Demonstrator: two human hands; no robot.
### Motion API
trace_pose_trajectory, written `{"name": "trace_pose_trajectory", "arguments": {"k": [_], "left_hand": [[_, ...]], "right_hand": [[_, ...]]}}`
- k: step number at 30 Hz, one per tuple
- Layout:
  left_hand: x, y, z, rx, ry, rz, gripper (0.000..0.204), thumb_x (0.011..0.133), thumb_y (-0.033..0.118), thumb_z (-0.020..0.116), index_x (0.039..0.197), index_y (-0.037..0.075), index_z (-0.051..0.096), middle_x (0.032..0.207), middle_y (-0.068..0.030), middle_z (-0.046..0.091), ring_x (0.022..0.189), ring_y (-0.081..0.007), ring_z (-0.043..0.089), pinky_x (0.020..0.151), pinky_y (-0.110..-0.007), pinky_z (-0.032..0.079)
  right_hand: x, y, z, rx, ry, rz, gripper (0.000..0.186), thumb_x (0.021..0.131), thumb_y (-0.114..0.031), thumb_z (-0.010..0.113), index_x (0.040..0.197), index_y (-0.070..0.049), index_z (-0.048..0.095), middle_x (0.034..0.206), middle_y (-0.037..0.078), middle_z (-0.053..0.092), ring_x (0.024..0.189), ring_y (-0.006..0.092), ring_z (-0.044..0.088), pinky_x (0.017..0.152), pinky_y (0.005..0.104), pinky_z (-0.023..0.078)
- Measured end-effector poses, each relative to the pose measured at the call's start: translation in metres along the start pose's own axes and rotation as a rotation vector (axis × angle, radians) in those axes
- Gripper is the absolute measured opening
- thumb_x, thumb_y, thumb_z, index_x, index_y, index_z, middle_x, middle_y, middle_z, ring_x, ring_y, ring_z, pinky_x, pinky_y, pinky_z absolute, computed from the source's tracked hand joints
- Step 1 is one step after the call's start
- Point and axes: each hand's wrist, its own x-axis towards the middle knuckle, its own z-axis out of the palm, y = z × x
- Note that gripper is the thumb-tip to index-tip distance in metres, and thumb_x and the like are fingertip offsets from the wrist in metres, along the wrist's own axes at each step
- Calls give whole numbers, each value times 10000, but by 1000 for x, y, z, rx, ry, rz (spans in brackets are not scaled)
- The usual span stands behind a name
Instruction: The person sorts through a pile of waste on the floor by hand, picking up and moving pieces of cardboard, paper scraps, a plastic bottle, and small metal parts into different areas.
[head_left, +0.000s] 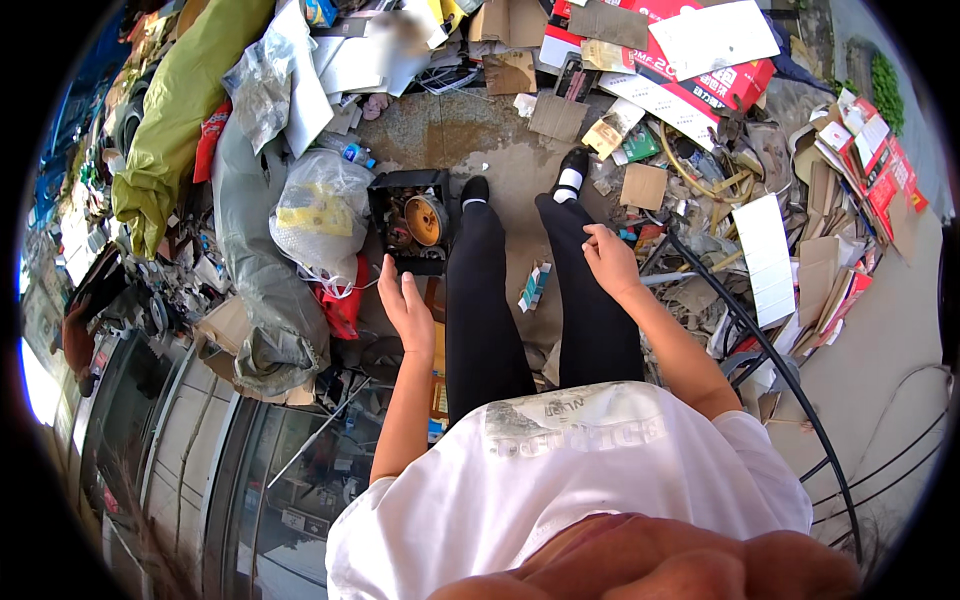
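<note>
My left hand [407,308] is held out with its fingers stretched and nothing in them. Just beyond it stands a black crate [378,215], which holds a round orange-yellow part [424,220] and some darker pieces I cannot make out. A clear plastic bag [318,210] bulges to the left of the crate, above a red bag [345,312]. Over my right knee is my right hand [611,262], its fingers loosely bent and slightly apart, with no object visible in them. Between my legs a small teal and white box [534,287] lies on the ground.
Heaped cardboard and paper, including a large red and white carton [715,85], fill the far right. A black curved metal frame [760,345] rises at my right. Grey sacking [260,260] and a yellow-green cloth [190,110] lie left, beyond a glass-fronted cabinet [290,475].
</note>
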Motion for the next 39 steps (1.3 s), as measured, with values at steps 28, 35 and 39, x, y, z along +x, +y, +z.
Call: {"name": "trace_pose_trajectory", "arguments": {"k": [28, 35, 39], "left_hand": [[172, 33, 152, -348, -231, -121, 437, 1027, 198, 379, 1397, -33, 390, 1403, -185, 444, 1324, -244, 407, 1119, -345, 277], [225, -9, 237, -248, -316, -78, 513, 1016, 301, 375, 1441, 15, 344, 1450, -181, 401, 1373, -293, 350, 1133, -401, 254], [253, 12, 268, -220, -405, -118, 492, 1020, 279, 383, 1430, 8, 363, 1418, -185, 438, 1339, -275, 394, 1120, -379, 273]], "right_hand": [[211, 87, 11, 21, -53, 170, 297, 866, -215, 613, 1110, -50, 583, 909, 122, 689, 870, 321, 654, 779, 422, 502], [349, 182, 68, -105, 19, 187, 535, 784, -314, 705, 1196, -14, 542, 1159, 207, 591, 1099, 352, 569, 919, 415, 469], [418, 240, 100, 34, 128, 375, 864, 641, -407, 823, 1285, 32, 448, 1284, 233, 506, 1203, 377, 496, 1021, 407, 417]]}}
